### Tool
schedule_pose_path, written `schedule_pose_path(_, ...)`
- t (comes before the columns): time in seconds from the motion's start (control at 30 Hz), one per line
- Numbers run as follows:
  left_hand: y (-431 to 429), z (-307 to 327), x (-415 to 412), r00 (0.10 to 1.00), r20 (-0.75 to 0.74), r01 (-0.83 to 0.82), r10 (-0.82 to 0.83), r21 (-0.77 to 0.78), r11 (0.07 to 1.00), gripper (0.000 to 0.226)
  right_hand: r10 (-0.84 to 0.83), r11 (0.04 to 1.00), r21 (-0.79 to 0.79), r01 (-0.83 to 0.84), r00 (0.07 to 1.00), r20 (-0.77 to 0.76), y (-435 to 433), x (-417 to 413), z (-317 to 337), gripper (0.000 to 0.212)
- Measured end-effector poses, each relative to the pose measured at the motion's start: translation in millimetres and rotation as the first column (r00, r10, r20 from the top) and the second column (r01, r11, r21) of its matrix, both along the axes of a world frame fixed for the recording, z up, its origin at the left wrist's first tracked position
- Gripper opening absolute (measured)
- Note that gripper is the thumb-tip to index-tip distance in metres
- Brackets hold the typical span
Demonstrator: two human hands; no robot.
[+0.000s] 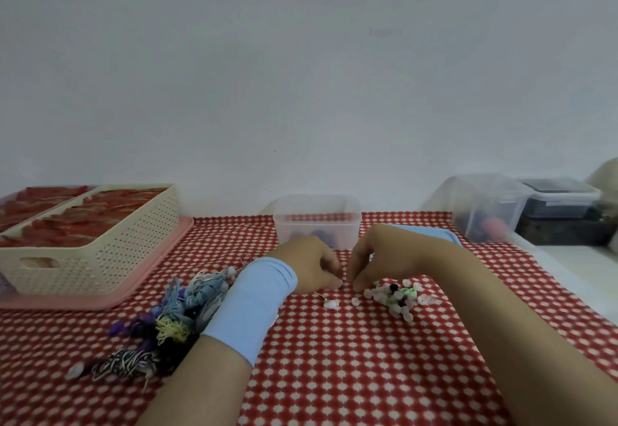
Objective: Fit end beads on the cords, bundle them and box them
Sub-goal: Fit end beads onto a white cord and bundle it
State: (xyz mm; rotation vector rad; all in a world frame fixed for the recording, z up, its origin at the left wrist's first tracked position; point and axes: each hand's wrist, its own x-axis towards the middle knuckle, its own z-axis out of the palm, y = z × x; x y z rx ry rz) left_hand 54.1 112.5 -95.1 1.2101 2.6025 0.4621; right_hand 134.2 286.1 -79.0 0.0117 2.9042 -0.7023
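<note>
Head view: just before the clear box [317, 221], one thin cord [323, 299] is being pinched by the left hand [309, 266]; the right hand [374, 258] is being closed beside it, contents indiscernible. Limp and light, the cord is judged best gripped near its tip. One bead pile [398, 295] is being kept front-right of the box, one cord heap [174, 312] front-left.

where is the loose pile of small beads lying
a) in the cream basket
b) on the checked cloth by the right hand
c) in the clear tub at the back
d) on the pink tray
b: the bead pile lies on the red checked cloth just beside the right hand, outside every container.
</note>
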Motion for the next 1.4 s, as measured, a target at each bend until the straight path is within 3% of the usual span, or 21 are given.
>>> schedule_pose_path(0.1,1,-6,-2,1.000,-0.027,0.012,-0.013,-0.054,0.998,0.023,0.028,0.994,0.104,-0.034,0.998,0.063,-9,0,1,0.018)
schedule_pose_path(0.2,2,-11,-1,0.998,-0.063,0.001,-0.001,-0.009,1.000,0.021,0.018,0.991,0.134,-0.027,0.997,0.071,-16,-4,-8,0.021)
schedule_pose_path(0.4,-2,-17,-1,0.993,-0.037,-0.095,0.112,0.309,0.946,0.023,0.036,0.991,0.127,-0.036,0.999,-0.004,-16,1,-8,0.009)
schedule_pose_path(0.5,-3,-23,-2,0.983,0.111,-0.183,0.146,0.522,0.833,0.021,0.009,1.000,0.014,-0.008,0.997,-0.079,-13,0,-8,0.010)
schedule_pose_path(0.6,-2,-27,0,0.901,0.422,-0.379,0.101,0.654,0.655,0.013,-0.092,0.969,-0.244,0.045,0.978,-0.185,-7,0,-9,0.015)
schedule_pose_path(0.73,-1,-30,4,0.750,0.658,-0.520,-0.070,0.651,0.553,0.015,-0.213,0.845,-0.530,0.069,0.953,-0.215,0,2,-11,0.013)
schedule_pose_path(0.93,-1,-37,-1,0.637,0.746,-0.582,-0.193,0.630,0.515,0.020,-0.277,0.610,-0.786,0.102,0.957,-0.091,4,-1,-17,0.014)
schedule_pose_path(1.4,-4,-35,1,0.585,0.767,-0.584,-0.264,0.624,0.519,0.016,-0.223,0.583,-0.808,0.081,0.973,-0.063,-2,-5,-20,0.014)
